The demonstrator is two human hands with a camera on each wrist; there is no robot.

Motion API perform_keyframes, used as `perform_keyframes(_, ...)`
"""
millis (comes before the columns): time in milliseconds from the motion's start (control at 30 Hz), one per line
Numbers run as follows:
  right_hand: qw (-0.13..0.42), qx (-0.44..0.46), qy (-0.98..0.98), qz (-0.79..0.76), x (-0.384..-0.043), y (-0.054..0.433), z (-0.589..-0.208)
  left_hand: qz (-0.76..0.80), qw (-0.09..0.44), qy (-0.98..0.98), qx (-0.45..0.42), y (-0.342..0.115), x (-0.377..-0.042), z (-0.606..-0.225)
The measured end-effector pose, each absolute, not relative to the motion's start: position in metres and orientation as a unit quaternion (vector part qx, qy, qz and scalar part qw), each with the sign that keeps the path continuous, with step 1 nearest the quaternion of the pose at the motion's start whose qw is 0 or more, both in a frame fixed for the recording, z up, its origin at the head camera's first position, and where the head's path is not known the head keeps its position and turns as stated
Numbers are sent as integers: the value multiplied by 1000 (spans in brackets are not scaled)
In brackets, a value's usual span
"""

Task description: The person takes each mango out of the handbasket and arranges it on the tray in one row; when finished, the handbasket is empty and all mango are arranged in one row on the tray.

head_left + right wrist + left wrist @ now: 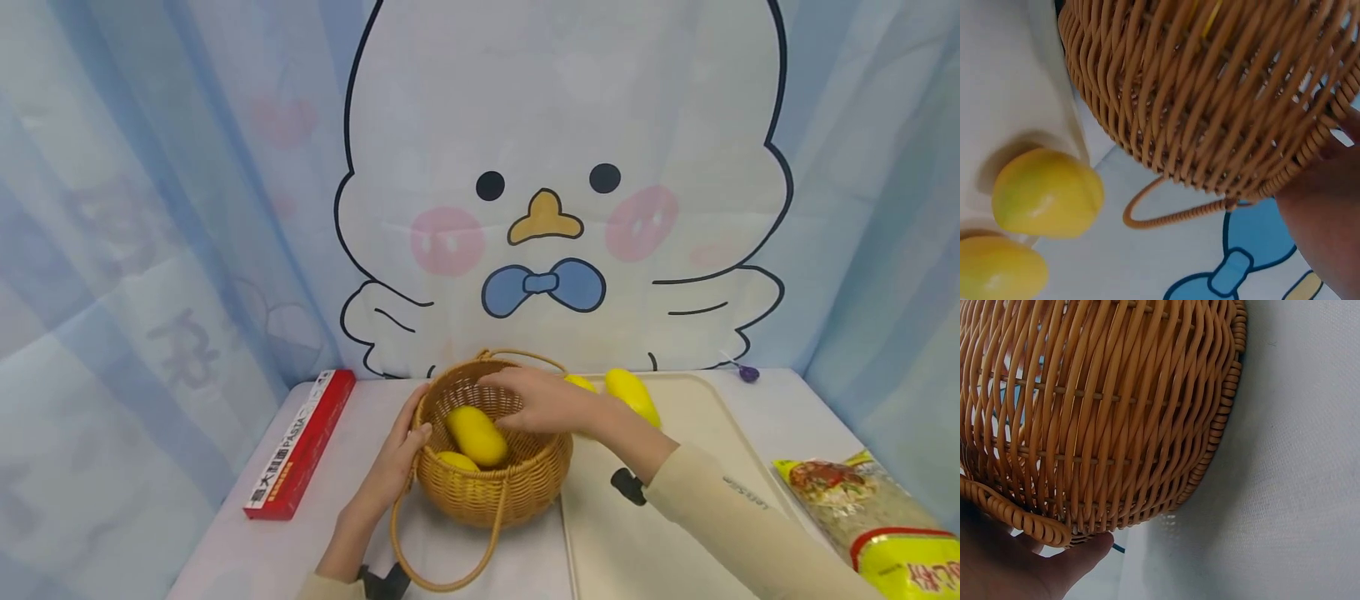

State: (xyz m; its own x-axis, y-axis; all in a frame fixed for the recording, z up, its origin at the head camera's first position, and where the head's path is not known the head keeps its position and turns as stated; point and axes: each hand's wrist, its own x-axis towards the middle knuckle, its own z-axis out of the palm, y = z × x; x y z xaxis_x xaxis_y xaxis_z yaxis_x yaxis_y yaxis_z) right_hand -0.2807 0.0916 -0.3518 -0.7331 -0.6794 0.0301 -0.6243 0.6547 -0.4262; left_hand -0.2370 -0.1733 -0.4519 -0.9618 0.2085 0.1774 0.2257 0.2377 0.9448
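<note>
A round wicker basket point(495, 492) stands at the front middle of the table, tilted so its mouth shows. My left hand point(393, 462) grips its left rim; in the left wrist view the thumb point(1088, 556) lies along the weave by the rim. Inside lie a yellow mango point(477, 436) and, partly hidden beneath it, a second mango point(457, 461). Over the right rim reaches my right hand point(536, 398), with fingers and thumb spread apart inside the basket and the thumb close to the upper mango. Nothing shows between them.
A cream tray point(630, 517) lies right of the basket, with two mangoes point(632, 396) at its far left corner. At the left is a red pasta box point(303, 446); a bag of dry food point(862, 517) lies at the right. One basket handle point(450, 583) hangs toward the front.
</note>
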Motion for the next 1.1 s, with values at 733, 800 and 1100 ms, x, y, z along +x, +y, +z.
perform_keyframes(733,112,-358,913,-163,-290,58,-376,-604,6,-784,-142,-175,-237,-452)
perform_keyframes(800,118,-351,915,-157,-290,56,-377,-605,6,-784,-140,-174,-237,-452)
perform_keyframes(1100,145,-335,919,-150,-296,51,-385,-603,4,-785,-139,-174,-237,-452)
